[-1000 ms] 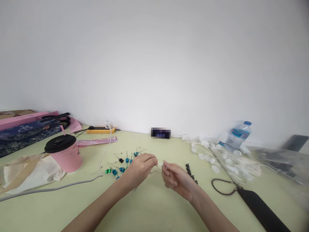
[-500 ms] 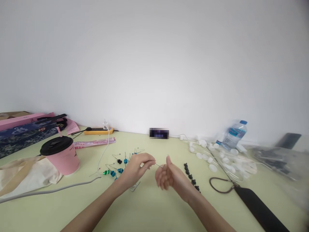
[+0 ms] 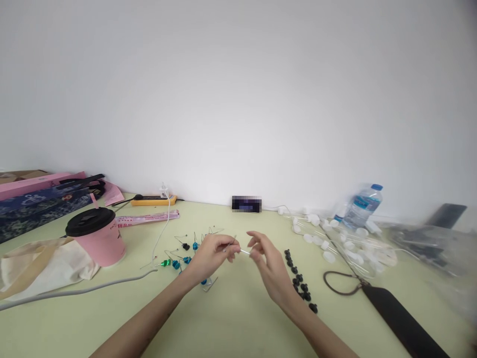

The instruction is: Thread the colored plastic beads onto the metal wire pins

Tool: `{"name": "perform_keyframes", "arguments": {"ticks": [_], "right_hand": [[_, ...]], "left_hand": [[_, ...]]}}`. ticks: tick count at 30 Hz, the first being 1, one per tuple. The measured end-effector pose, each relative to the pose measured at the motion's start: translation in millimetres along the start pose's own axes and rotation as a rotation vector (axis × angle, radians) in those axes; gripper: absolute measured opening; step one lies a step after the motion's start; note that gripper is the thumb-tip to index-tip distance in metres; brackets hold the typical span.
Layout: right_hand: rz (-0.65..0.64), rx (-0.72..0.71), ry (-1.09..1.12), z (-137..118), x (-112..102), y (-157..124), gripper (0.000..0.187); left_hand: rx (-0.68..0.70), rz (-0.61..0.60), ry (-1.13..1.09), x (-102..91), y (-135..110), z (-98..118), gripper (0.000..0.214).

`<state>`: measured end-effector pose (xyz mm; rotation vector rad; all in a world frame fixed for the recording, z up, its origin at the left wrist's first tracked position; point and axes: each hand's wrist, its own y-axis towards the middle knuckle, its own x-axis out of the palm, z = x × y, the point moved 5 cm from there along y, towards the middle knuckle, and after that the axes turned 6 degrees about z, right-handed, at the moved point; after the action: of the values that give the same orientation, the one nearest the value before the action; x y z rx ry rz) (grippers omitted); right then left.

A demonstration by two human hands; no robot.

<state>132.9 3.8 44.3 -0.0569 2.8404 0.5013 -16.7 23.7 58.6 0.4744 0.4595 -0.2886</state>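
Observation:
My left hand [image 3: 213, 254] is closed in a pinch on a thin bent metal wire [image 3: 245, 252]. One end of the wire points right, and another thin part rises above the fingertips. Facing it, my right hand [image 3: 271, 271] is open, its fingers curved and apart, the thumb close to the wire's right end; whether they touch I cannot tell. Left of my left hand lie several wire pieces with blue beads [image 3: 187, 259], a green bead [image 3: 165, 263] and a black one [image 3: 185, 246]. Several small black knobs [image 3: 299, 279] lie in a line to the right of my right hand.
On the left stand a pink cup [image 3: 102, 243] with a black lid and a cloth bag [image 3: 55, 271]; a grey cable [image 3: 82, 292] crosses in front. White round pieces [image 3: 329, 257], a water bottle [image 3: 363, 206] and a black strap-like case [image 3: 398, 318] are at right.
My right hand has turned from palm-showing to curved fingers near the wire's end. A thin wire part now shows above my left fingertips. The view has shifted slightly.

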Motion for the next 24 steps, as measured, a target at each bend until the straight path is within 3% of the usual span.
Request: {"name": "perform_keyframes", "arguments": {"ticks": [3,5,6,8,12,14,15,17,19,21,22,24], "right_hand": [[-0.312,0.372,0.313,13,10,-3,0.052],[-0.435,0.473,0.419,15,15,-7,0.050],[-0.419,0.439,0.401,14,15,-6,0.046],[-0.284,0.234,0.212,11,10,-1,0.040],[-0.009,-0.321,-0.352,-6,3,-3,0.031],[0.035,-0.404,-0.422,-8,2,-4,0.033],[0.054,-0.363,-0.386,-6,0,-3,0.037],[0.024,-0.139,-0.207,1,-4,1,0.044],[-0.151,0.194,0.071,13,2,2,0.056],[-0.328,0.421,0.307,18,10,-2,0.056],[-0.362,0.458,0.364,18,13,-3,0.052],[-0.306,0.354,0.311,17,11,0,0.042]], "left_hand": [[0.323,0.098,0.252,0.8,-6,12,0.024],[0.451,0.132,0.351,4.5,-10,16,0.025],[0.462,0.141,0.363,5.6,-10,16,0.025],[0.363,0.133,0.302,5.6,-8,12,0.025],[-0.065,-0.008,-0.050,5.5,-1,-5,0.027],[-0.171,-0.064,-0.170,5.6,0,-8,0.027],[-0.171,-0.059,-0.174,4.3,0,-7,0.027],[-0.090,0.003,-0.083,0.4,1,-3,0.026],[0.042,0.068,0.047,-1.1,-1,4,0.025],[0.160,0.100,0.128,0.8,-3,10,0.024],[0.196,0.112,0.148,1.8,-3,12,0.024],[0.195,0.132,0.161,2.1,-4,11,0.025]]}}
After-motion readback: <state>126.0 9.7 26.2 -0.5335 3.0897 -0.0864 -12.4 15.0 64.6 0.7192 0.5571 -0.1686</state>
